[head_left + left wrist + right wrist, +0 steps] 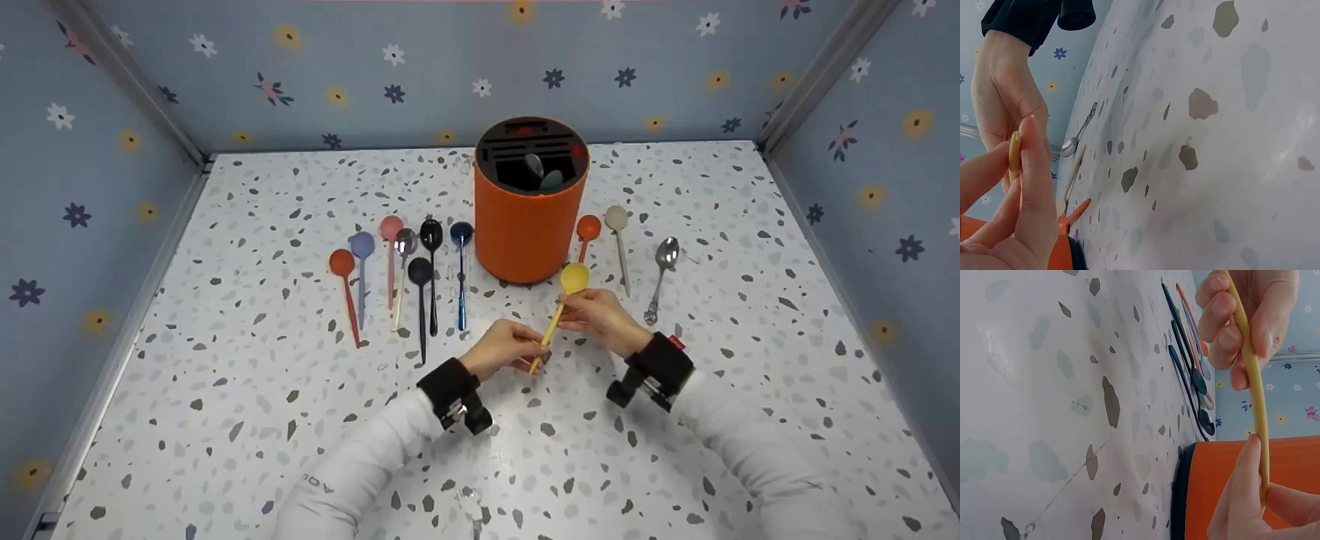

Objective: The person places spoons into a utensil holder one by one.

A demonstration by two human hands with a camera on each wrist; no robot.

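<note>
Both hands hold one yellow spoon [553,324], tilted with its bowl up and toward the back, in front of the orange container [517,232]. The left hand [504,348] pinches the lower end of the handle. Just below the bowl, the right hand [602,319] pinches the handle's upper part. In the left wrist view the handle end [1014,154] shows between the left fingers and thumb. Both hands appear on the yellow handle [1252,371] in the right wrist view. The container's black slotted top [499,169] has spoons in it.
Left of the container lie several spoons, among them a red one [349,300], a lilac one [363,277], a black one [432,262] and a blue one [462,277]. To its right are an orange spoon [589,229], a beige spoon [619,240] and a silver spoon [660,277].
</note>
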